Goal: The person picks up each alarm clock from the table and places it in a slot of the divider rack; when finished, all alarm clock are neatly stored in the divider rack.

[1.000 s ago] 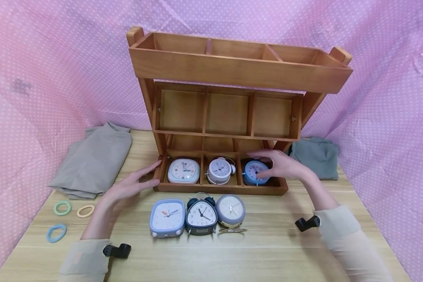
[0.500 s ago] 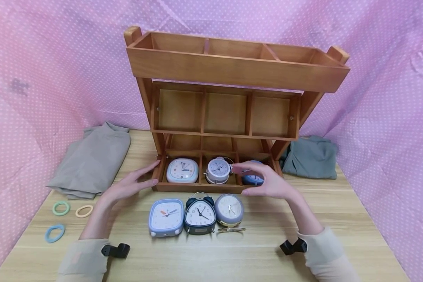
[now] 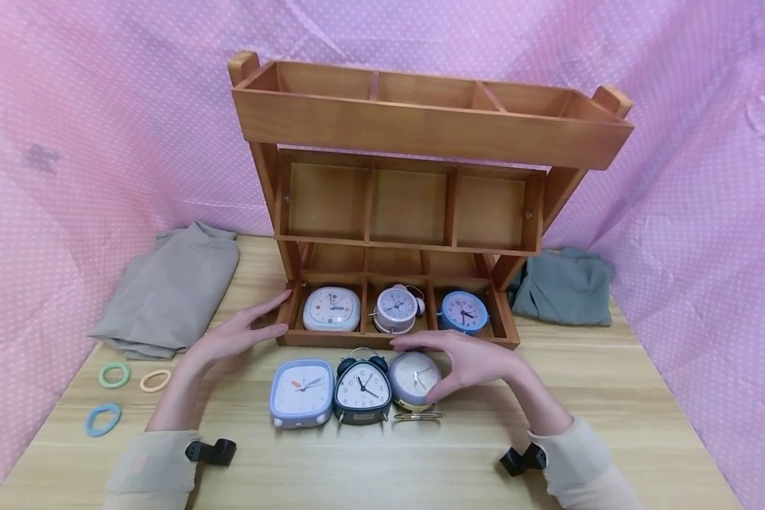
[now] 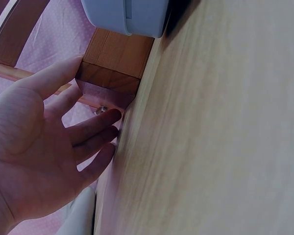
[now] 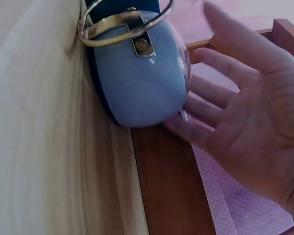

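My left hand [image 3: 232, 336] rests its fingertips at the left end of the wooden shelf's lowest tray [image 3: 331, 341]; the left wrist view shows its thumb at the wood's corner [image 4: 110, 73]. My right hand [image 3: 474, 358] spreads over the round grey-purple alarm clock [image 3: 414, 375], thumb by the dial and fingers behind. In the right wrist view the palm faces this clock [image 5: 142, 83] without a closed grip. Left of it stand a black triangular twin-bell alarm clock [image 3: 363, 397] and a blue square alarm clock [image 3: 302, 393].
The tray's compartments hold a white square clock [image 3: 332, 308], a white twin-bell clock [image 3: 395, 308] and a blue round clock [image 3: 463, 312]. Higher tiers [image 3: 433, 134] overhang them. Grey cloth [image 3: 172, 290] lies left, green cloth [image 3: 564, 287] right. Three rings, one blue [image 3: 103, 420], lie at left.
My right hand has left the blue round clock in the right compartment and come down and left to the grey-purple clock. My left hand stays at the tray's end.
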A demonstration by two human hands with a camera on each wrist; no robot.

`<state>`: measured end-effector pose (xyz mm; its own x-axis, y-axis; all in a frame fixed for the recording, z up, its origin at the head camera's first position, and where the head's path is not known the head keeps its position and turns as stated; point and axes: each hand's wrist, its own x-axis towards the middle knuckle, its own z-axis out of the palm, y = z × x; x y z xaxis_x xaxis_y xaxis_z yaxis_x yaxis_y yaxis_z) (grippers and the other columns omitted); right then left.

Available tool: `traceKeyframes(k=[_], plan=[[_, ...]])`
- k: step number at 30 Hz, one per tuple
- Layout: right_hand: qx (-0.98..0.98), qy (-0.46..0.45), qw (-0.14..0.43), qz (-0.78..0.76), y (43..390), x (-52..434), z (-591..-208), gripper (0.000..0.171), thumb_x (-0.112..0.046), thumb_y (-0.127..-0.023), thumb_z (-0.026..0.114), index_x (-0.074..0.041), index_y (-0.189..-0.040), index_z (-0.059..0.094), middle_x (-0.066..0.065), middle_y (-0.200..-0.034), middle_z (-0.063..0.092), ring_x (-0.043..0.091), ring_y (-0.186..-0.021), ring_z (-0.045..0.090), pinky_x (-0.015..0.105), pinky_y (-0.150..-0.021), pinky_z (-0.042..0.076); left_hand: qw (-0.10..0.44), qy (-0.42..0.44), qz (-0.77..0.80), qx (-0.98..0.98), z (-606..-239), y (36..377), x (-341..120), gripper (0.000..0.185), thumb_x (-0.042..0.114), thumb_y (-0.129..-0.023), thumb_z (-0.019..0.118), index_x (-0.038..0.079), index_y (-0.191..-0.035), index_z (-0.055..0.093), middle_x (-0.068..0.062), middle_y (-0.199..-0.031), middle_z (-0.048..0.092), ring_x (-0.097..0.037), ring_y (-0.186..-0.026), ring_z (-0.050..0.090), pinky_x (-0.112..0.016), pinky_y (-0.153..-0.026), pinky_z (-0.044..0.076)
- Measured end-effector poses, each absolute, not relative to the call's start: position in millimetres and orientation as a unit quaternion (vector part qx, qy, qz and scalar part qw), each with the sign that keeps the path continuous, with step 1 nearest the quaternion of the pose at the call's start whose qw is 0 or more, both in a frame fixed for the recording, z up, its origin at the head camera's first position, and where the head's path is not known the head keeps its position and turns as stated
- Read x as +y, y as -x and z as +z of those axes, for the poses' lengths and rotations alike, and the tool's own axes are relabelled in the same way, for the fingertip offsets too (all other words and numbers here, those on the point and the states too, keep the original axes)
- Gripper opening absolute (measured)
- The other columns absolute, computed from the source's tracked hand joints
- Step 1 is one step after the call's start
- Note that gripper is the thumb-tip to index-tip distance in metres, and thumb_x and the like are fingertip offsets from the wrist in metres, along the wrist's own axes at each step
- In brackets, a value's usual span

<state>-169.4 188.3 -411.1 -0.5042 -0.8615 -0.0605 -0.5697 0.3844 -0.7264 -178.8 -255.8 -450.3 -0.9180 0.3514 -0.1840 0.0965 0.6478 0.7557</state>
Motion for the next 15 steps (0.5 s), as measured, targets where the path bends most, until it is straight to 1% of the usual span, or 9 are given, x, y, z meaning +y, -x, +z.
traceKeyframes(k=[2,4,6,11,15], plan=[[0.817,0.444,0.222,-0.293,166.3,187.4,-411.0,0.085,-0.043,-0.082,0.086,-0.026,-0.155,0.046,-0.006,-0.158,0.05,0.018,-0.144,0.049,0.045,-0.119,0.044,0.161,-0.124,0.4,0.894,-450.4,178.5,-255.2,0.073,0.052,-0.102,0.058,0.036,-0.164,0.023,-0.014,-0.173,0.02,-0.048,-0.158,0.016,-0.076,-0.121,0.017],[0.825,0.437,0.229,-0.276,165.2,186.2,-411.2,0.086,-0.041,-0.081,0.087,-0.027,-0.155,0.046,-0.005,-0.158,0.05,0.019,-0.144,0.049,0.048,-0.118,0.044,0.163,-0.121,0.399,0.894,-449.7,178.2,-255.1,0.073,0.052,-0.102,0.057,0.037,-0.164,0.022,-0.015,-0.173,0.019,-0.048,-0.158,0.016,-0.077,-0.12,0.017],[0.831,0.435,0.229,-0.261,164.9,185.1,-411.6,0.087,-0.039,-0.08,0.088,-0.026,-0.155,0.047,-0.002,-0.158,0.05,0.022,-0.144,0.05,0.051,-0.117,0.045,0.163,-0.119,0.397,0.896,-449.0,177.7,-255.3,0.073,0.053,-0.102,0.057,0.038,-0.164,0.022,-0.016,-0.173,0.019,-0.05,-0.157,0.016,-0.078,-0.12,0.016],[0.838,0.431,0.231,-0.24,164.3,183.3,-412.8,0.089,-0.037,-0.078,0.09,-0.02,-0.154,0.048,0.003,-0.158,0.051,0.026,-0.143,0.051,0.053,-0.117,0.045,0.164,-0.118,0.391,0.898,-449.0,177.7,-255.5,0.073,0.053,-0.102,0.056,0.038,-0.164,0.021,-0.018,-0.172,0.019,-0.051,-0.157,0.017,-0.078,-0.119,0.017],[0.844,0.419,0.24,-0.235,162.8,182.1,-413.0,0.09,-0.036,-0.077,0.091,-0.021,-0.154,0.047,0.003,-0.158,0.05,0.026,-0.143,0.05,0.052,-0.117,0.046,0.164,-0.122,0.394,0.896,-450.6,178.5,-254.8,0.073,0.052,-0.103,0.056,0.037,-0.164,0.02,-0.018,-0.172,0.018,-0.05,-0.157,0.016,-0.077,-0.12,0.017]])
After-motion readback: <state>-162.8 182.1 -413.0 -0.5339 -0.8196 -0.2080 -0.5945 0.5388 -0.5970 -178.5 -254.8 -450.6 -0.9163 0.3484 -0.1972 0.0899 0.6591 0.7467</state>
